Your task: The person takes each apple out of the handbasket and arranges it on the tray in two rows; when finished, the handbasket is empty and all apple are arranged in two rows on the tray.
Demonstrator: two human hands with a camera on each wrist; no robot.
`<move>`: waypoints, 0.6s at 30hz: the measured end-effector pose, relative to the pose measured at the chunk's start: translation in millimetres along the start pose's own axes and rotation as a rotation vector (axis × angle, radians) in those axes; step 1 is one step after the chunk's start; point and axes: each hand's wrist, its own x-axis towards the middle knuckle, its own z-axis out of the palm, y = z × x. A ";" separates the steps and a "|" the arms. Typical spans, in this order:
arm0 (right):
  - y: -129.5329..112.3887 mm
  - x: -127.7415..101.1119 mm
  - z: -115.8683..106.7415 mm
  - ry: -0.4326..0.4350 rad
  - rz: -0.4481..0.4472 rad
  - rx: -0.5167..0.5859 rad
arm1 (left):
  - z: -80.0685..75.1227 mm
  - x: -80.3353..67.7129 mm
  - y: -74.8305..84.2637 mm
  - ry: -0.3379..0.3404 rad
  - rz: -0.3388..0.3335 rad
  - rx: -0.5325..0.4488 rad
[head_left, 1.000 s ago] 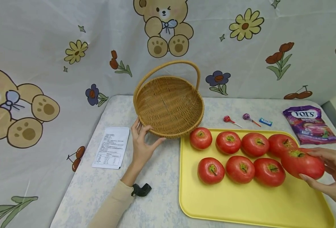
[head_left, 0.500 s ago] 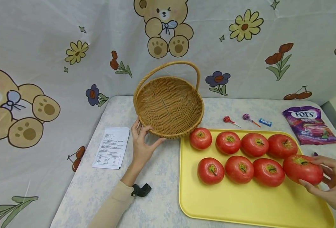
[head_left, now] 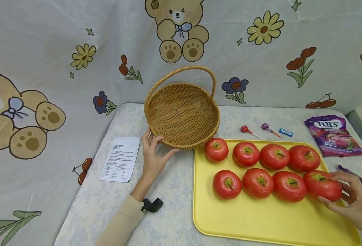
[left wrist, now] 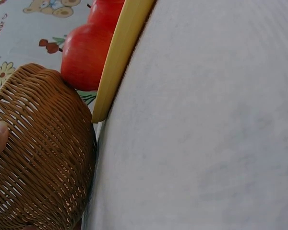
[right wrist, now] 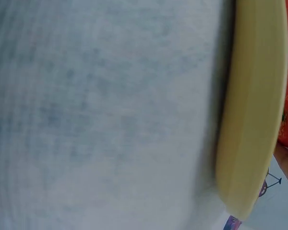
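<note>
Writing: "FOX'S" on purple candy bag (head_left: 333, 135)
Tomato (head_left: 322, 185): red, green-stemmed, on yellow tray (head_left: 261, 222), front row's right end
Right hand (head_left: 351, 198): fingers curled round tomato
Left hand (head_left: 152, 155): grips basket (head_left: 182, 114) rim

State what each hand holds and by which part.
The right hand grips the tomato at the row's right end, round its outer side. The left hand holds the wicker basket by its near-left rim.

left sleeve (head_left: 119, 225): cream, long | wrist strap (head_left: 151, 205): black | hands: bare
</note>
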 end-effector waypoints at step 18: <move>8.9 -4.0 -0.1 -0.044 -0.027 -0.098 | -0.3 0.4 -0.8 -0.006 -0.008 0.009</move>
